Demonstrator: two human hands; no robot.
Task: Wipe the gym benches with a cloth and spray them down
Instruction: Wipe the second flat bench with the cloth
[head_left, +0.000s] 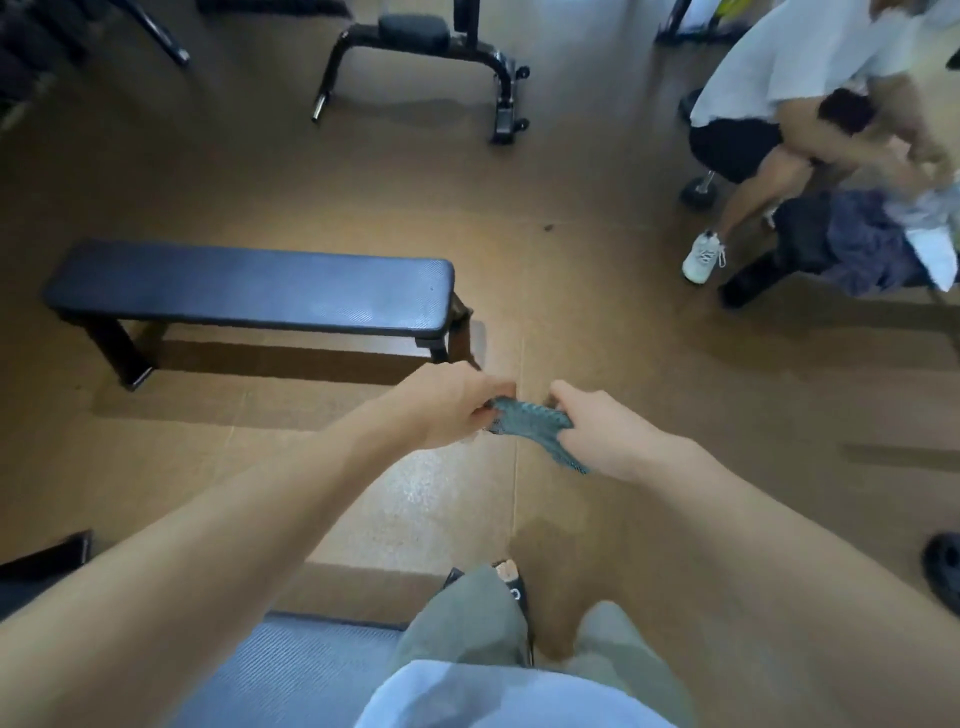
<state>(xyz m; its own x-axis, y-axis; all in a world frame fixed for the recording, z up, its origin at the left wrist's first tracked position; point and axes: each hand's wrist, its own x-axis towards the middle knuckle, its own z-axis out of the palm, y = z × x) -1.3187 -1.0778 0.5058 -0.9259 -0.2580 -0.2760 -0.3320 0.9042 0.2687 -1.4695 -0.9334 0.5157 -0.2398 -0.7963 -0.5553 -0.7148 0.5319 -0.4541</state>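
At the frame's centre, a grey-blue cloth (524, 423) is gripped by the closed fingers of the left hand (452, 410) and right hand (602, 431); a bench (249, 288) is seen left of centre.

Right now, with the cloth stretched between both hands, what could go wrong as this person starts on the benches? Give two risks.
1. The small teal woven cloth is held only at its ends by the left hand and right hand; one loose grip could drop it onto the brown floor.
2. No spray bottle is visible, so the flat black padded bench may get wiped dry.
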